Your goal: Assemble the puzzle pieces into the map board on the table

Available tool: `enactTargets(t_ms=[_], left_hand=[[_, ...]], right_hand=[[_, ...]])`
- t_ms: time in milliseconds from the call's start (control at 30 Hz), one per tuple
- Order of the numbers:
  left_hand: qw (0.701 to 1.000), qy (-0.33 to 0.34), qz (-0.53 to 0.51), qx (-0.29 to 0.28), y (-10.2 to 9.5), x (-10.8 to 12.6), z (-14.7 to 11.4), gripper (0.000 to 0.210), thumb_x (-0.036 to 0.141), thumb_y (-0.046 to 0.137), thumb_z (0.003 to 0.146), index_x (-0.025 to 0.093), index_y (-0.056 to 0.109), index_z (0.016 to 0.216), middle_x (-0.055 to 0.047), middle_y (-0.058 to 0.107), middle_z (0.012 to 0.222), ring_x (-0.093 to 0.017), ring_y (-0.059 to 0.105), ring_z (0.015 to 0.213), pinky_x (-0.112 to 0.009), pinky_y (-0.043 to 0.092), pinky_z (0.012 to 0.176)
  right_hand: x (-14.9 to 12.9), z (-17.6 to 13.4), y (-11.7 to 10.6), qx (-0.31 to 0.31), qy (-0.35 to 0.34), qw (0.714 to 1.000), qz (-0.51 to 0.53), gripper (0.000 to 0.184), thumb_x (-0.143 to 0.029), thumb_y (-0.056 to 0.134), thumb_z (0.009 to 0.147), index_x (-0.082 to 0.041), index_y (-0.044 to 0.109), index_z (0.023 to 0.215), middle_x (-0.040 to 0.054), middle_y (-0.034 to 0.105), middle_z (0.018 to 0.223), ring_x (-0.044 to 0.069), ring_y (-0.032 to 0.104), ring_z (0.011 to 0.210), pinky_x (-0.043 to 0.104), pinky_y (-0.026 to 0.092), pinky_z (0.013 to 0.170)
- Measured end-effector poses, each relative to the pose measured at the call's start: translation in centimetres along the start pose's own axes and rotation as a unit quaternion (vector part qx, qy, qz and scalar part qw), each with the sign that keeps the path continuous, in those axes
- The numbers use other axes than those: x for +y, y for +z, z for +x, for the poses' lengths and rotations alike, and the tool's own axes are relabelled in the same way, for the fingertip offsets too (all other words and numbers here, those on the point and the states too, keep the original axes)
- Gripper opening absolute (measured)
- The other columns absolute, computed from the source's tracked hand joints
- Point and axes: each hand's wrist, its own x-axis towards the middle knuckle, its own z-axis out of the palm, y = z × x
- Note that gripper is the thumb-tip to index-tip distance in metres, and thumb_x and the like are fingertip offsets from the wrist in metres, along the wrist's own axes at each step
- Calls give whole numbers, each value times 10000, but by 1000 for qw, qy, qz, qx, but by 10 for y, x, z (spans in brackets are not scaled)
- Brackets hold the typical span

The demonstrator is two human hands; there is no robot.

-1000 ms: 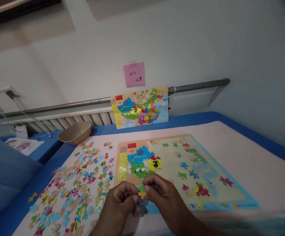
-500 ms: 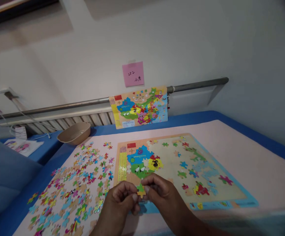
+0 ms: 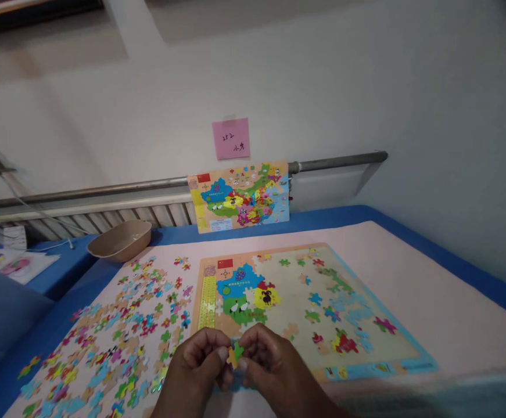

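Note:
Between my two hands is a small jigsaw puzzle piece (image 3: 236,353), part green and part orange. My left hand (image 3: 200,363) pinches its left side, while the fingers of my right hand (image 3: 268,366) close on its right side. Both hands are over the near left edge of the puzzle board (image 3: 296,325). On the board's left, joined pieces form a map section with a blue area (image 3: 240,281), a green area with two white birds (image 3: 235,307) and a yellow area with a black ram (image 3: 266,297). Loose pieces lie scattered on the board's right.
Many loose puzzle pieces (image 3: 126,331) spread over the pink tabletop left of the board. A reference map picture (image 3: 239,197) leans at the back below a pink note (image 3: 230,139). A brown basin (image 3: 122,240) sits back left. A metal pipe (image 3: 148,187) runs along the wall.
The puzzle piece has turned in my fingers, its orange part now toward the lower left. My hands remain together around it, and the camera view has shifted slightly.

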Motion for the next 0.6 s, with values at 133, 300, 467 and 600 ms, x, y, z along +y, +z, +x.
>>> enactTargets(t_ms=[133,300,467,600], left_hand=[[1000,7,-9,-16,-4,-6,4,546,597,979,610,147,730,794,-1,658,577,-100,580,482,-203,403,519],[999,-7,-28,-45,-9,-10,4,523,606,949,673,147,744,818,-4,657,616,-125,619,549,-228,435,565],[999,-22,-34,-33,-2,4,-4,559,592,999,599,144,788,857,-15,676,600,-126,632,571,-222,442,602],[999,-10,-24,-32,-1,6,-3,541,572,1003,597,140,787,842,-31,700,607,-112,613,559,-217,436,598]], right_hand=[[7,-2,5,-18,88,995,45,222,-333,637,705,-230,521,864,-62,616,653,108,570,533,232,421,536],[4,-4,9,-13,141,987,77,348,-467,696,721,-229,493,873,-55,651,648,95,585,474,213,377,477],[0,-3,8,10,124,987,99,489,-616,762,729,-224,489,834,-20,681,676,110,617,508,223,379,492],[3,-3,8,15,114,989,91,440,-563,756,741,-221,496,837,-18,686,683,124,633,524,235,409,520]])
